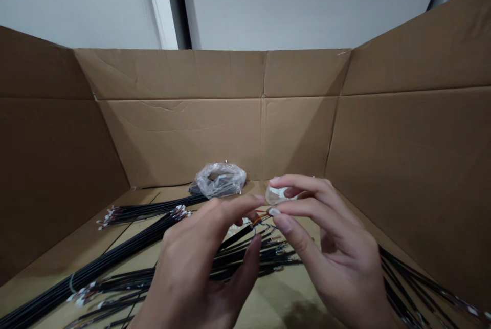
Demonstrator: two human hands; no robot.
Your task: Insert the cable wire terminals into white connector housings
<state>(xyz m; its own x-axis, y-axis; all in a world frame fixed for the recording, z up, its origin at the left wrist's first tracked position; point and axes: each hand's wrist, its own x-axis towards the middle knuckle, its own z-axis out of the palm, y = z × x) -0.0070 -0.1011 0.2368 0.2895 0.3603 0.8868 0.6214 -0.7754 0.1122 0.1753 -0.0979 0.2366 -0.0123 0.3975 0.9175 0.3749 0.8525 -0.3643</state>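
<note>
Between the thumb and index finger of my right hand [337,247] is a small white connector [273,212], pinched at the end of a black cable [236,238]. Thin orange, red and dark wires [258,220] fan out of the cable's sheath towards that connector. My left hand [199,262] is close around the wires, its thumb and index finger apart on either side of them. The cable passes behind my left hand, where its other fingers are mostly hidden. Under both hands lie several loose black cables [268,255] with bared coloured wire ends.
Cardboard walls [215,134] enclose the work surface. At the left lie a tied cable bundle [115,252] and another bundle [153,208], both with white connectors. A clear plastic bag [222,180] and a translucent container [276,194] sit at the back. More cables [422,288] lie right.
</note>
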